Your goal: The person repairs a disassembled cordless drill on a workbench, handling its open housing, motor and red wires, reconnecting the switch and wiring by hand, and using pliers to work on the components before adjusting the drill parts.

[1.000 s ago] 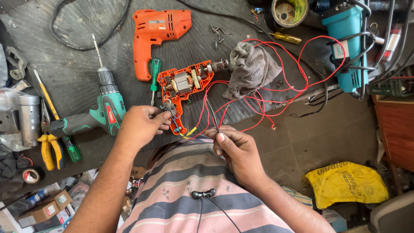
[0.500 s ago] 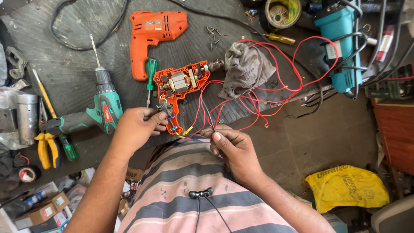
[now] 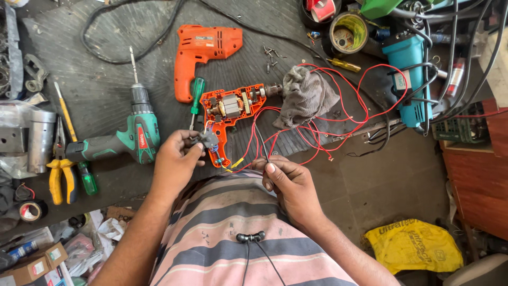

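The left hand (image 3: 174, 159) pinched a small grey switch (image 3: 208, 140) beside the opened orange drill (image 3: 228, 114) (motor exposed inside its shell); the right hand (image 3: 288, 182) fingers clamped red wires (image 3: 317, 130).

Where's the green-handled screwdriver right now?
In the head view, the green-handled screwdriver lies upper centre on the mat, between the orange drill cover and the opened drill, above the left hand.

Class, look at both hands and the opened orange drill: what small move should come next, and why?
Probably bring the small grey switch part, pinched in the left hand, back down to the handle of the opened drill. The right hand pinches wires that run up toward that handle, and the part sits just beside the open shell, so seating it looks nearest.
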The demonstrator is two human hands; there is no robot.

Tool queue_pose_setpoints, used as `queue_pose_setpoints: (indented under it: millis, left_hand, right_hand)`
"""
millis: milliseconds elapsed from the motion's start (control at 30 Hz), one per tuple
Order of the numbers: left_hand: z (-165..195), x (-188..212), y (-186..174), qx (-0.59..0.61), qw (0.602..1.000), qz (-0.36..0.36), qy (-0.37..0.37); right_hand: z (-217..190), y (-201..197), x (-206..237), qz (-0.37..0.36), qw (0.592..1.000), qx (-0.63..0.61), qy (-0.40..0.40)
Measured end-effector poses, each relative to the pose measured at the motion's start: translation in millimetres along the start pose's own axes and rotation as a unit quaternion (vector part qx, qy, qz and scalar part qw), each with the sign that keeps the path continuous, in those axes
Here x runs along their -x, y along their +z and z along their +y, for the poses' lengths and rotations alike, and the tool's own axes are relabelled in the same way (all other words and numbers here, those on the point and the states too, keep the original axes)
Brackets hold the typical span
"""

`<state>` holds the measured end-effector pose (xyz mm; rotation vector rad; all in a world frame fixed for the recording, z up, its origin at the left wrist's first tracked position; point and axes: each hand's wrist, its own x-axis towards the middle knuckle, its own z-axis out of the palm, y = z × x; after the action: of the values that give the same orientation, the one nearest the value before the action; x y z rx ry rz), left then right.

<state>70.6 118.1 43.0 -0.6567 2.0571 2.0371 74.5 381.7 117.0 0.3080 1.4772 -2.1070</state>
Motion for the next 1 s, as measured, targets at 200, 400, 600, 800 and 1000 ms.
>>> queue_pose_setpoints:
  millis: [200, 400, 600, 800, 1000]
  left_hand:
    - [25, 32, -100, 0.126, 0.988, -0.042, -0.078]
    - [54, 32, -218, 0.131, 0.986, -0.081, -0.065]
    - [64, 17, -345, 0.075, 0.986, -0.136, -0.059]
    - [92, 8, -461, -0.233, 0.965, -0.079, 0.091]
    - [94, 20, -554, -0.342, 0.867, -0.035, 0.362]
  right_hand:
    - [4, 108, 29, 0.023, 0.999, -0.017, -0.015]
    - [23, 236, 33, 0.061, 0.996, -0.033, -0.054]
    - [61, 378, 15, 0.104, 0.991, -0.003, -0.084]
    - [96, 487, -10, 0.143, 0.984, 0.047, -0.096]
    - [145, 566, -17, 0.141, 0.978, 0.067, -0.135]
